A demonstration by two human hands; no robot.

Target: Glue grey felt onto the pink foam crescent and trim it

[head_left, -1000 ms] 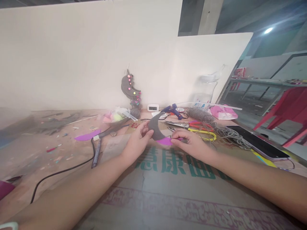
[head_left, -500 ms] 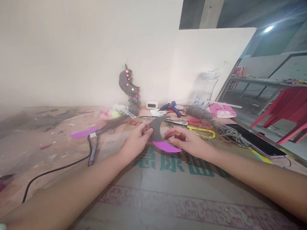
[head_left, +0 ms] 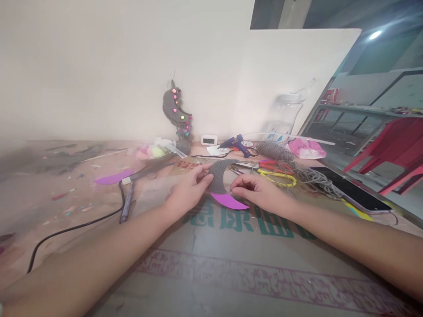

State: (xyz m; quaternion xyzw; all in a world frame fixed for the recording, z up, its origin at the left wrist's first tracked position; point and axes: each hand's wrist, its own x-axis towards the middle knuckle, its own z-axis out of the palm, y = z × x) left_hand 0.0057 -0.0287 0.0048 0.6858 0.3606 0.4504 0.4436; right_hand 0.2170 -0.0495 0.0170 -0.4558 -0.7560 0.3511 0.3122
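Between the thumb and fingers of my left hand (head_left: 191,187) is a crescent moon cutout (head_left: 219,175), held by its outer edge. Grey yarn in close rows covers its upper part, and its lower tip (head_left: 229,201) is bare purple. My right hand (head_left: 254,190) is beside the inner curve with thumb and forefinger pinched together. Whatever that pinch holds is too thin to make out. A finished-looking grey moon (head_left: 172,108) with coloured pompoms hangs on the wall behind.
Beyond my hands lie a blue glue gun (head_left: 238,144), yellow-handled scissors (head_left: 279,178), grey yarn (head_left: 274,150) and a small clock (head_left: 209,140). A phone (head_left: 352,190) is at right. On the left are a purple piece (head_left: 114,177), a marker (head_left: 127,203) and a black cable (head_left: 76,229).
My right hand's fingers have closed into a tighter pinch near the crescent's inner edge. My left hand keeps its hold on the crescent. The view has shifted slightly.
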